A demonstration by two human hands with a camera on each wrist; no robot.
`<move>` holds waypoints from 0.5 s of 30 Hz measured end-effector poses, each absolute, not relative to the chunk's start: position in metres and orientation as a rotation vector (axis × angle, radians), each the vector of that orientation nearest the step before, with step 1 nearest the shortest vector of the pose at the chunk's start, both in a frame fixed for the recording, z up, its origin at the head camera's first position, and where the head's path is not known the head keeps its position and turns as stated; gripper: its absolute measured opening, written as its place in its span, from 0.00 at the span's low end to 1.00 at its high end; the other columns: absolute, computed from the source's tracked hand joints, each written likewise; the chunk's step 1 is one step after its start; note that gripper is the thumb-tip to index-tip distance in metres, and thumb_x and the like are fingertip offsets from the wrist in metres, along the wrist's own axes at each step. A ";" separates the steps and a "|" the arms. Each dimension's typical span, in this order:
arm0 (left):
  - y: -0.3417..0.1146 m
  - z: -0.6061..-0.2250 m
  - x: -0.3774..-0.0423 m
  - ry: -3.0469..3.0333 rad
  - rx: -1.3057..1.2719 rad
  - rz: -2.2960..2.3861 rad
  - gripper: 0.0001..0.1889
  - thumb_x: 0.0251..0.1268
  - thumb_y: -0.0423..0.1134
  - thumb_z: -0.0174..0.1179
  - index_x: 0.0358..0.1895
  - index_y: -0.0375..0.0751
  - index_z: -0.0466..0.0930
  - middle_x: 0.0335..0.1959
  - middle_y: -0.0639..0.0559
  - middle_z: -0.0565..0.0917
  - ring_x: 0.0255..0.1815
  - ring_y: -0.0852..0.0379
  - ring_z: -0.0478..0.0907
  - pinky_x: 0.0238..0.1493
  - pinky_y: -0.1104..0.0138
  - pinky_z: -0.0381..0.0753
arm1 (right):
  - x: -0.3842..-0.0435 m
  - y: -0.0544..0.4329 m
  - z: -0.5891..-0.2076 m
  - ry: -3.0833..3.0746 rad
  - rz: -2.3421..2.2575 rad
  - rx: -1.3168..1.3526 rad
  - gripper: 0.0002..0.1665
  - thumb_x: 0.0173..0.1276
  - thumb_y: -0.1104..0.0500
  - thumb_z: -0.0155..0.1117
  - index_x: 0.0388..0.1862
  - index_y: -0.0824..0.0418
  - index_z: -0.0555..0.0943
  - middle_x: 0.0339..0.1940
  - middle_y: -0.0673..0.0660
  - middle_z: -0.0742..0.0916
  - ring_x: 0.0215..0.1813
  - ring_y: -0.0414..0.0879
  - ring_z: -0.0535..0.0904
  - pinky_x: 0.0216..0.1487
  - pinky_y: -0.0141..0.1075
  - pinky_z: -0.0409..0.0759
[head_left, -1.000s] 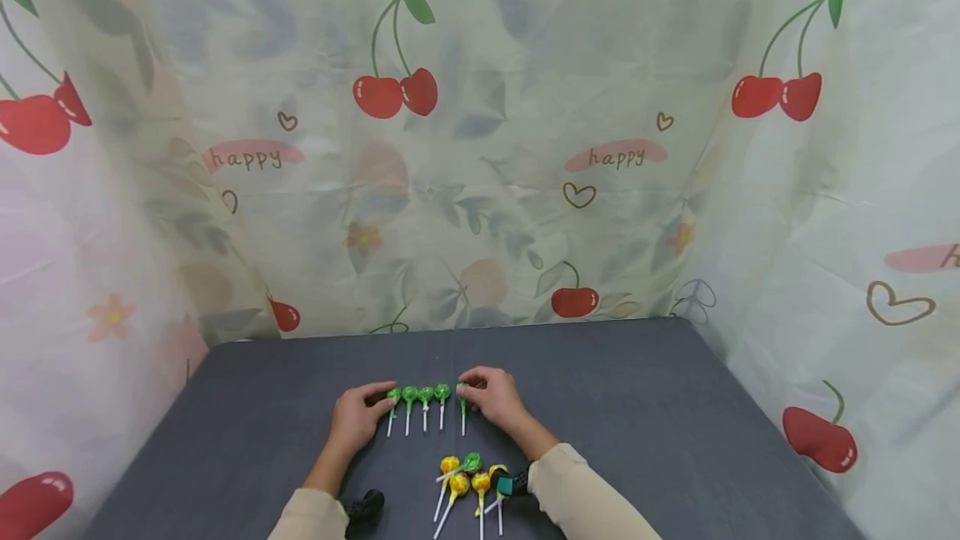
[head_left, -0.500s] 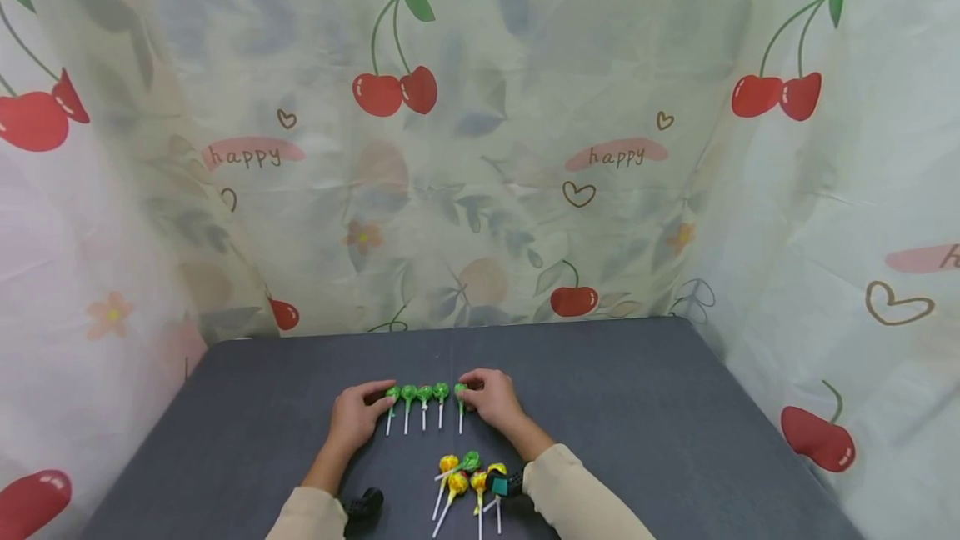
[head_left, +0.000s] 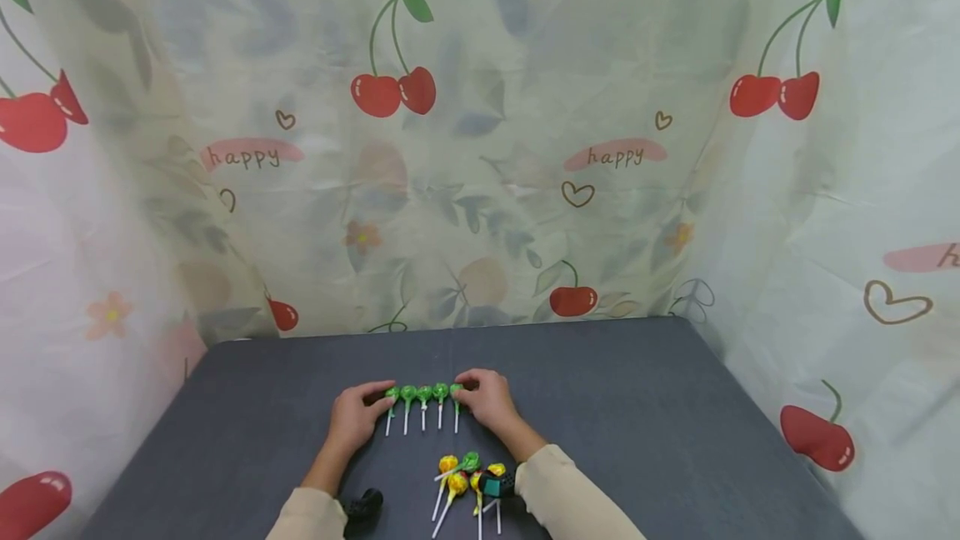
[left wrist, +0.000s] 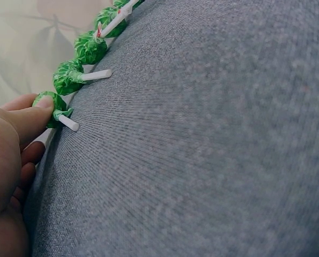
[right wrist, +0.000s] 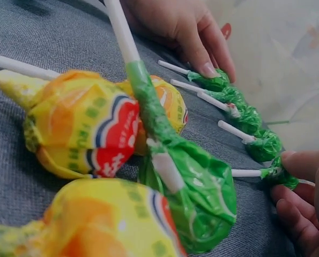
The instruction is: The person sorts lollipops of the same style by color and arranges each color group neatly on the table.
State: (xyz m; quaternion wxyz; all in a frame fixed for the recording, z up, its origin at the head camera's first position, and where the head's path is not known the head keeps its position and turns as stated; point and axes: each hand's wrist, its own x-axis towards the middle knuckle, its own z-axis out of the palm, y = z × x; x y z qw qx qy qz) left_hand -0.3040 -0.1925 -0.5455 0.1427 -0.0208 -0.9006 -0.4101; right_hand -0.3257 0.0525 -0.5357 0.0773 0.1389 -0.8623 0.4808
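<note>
Several green-wrapped lollipops stand side by side in a row on the dark cloth, white sticks toward me. My left hand (head_left: 356, 419) pinches the head of the leftmost lollipop (left wrist: 54, 101) between thumb and fingers. At the row's other end, my right hand (head_left: 491, 401) pinches the rightmost lollipop (right wrist: 277, 176). Between the hands lie the middle green lollipops (head_left: 424, 393), untouched. Nearer to me is a loose pile of yellow lollipops (head_left: 457, 484) with one green lollipop (right wrist: 202, 198) across it. The right wrist strap hides part of that pile.
The dark grey cloth-covered table (head_left: 637, 423) reaches back to a printed curtain (head_left: 480, 148), which also hangs at both sides. A black strap (head_left: 365, 505) sits at my left wrist. Another with a teal patch (head_left: 492, 487) overhangs the pile.
My right hand has slid left with the rightmost green lollipop, narrowing its gap to the row. My left hand has stayed at the leftmost lollipop.
</note>
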 end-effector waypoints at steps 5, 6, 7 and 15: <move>-0.193 -0.545 -0.304 -2.603 -0.059 -1.187 0.15 0.57 0.35 0.70 0.50 0.44 0.87 0.48 0.44 0.85 0.54 0.43 0.79 0.55 0.48 0.74 | -0.325 0.053 -0.537 -2.587 1.402 0.413 0.09 0.59 0.62 0.73 0.39 0.61 0.87 0.31 0.50 0.86 0.25 0.38 0.77 0.27 0.32 0.78; -0.193 -0.545 -0.303 -2.603 -0.062 -1.185 0.15 0.57 0.35 0.70 0.50 0.43 0.87 0.48 0.44 0.85 0.54 0.42 0.79 0.55 0.48 0.74 | -0.325 0.053 -0.537 -2.591 1.391 0.411 0.09 0.59 0.61 0.73 0.39 0.61 0.87 0.31 0.50 0.86 0.26 0.38 0.77 0.27 0.33 0.78; -0.193 -0.546 -0.303 -2.602 -0.065 -1.182 0.15 0.57 0.35 0.70 0.50 0.43 0.87 0.48 0.44 0.85 0.53 0.42 0.79 0.55 0.49 0.74 | -0.325 0.053 -0.537 -2.596 1.380 0.406 0.09 0.59 0.61 0.73 0.40 0.60 0.87 0.31 0.50 0.85 0.27 0.38 0.77 0.28 0.33 0.77; -0.193 -0.546 -0.304 -2.600 -0.072 -1.178 0.15 0.57 0.35 0.70 0.49 0.43 0.87 0.47 0.44 0.85 0.53 0.43 0.79 0.55 0.49 0.74 | -0.325 0.055 -0.536 -2.595 1.400 0.410 0.10 0.60 0.61 0.73 0.41 0.61 0.86 0.32 0.51 0.85 0.27 0.39 0.78 0.28 0.33 0.78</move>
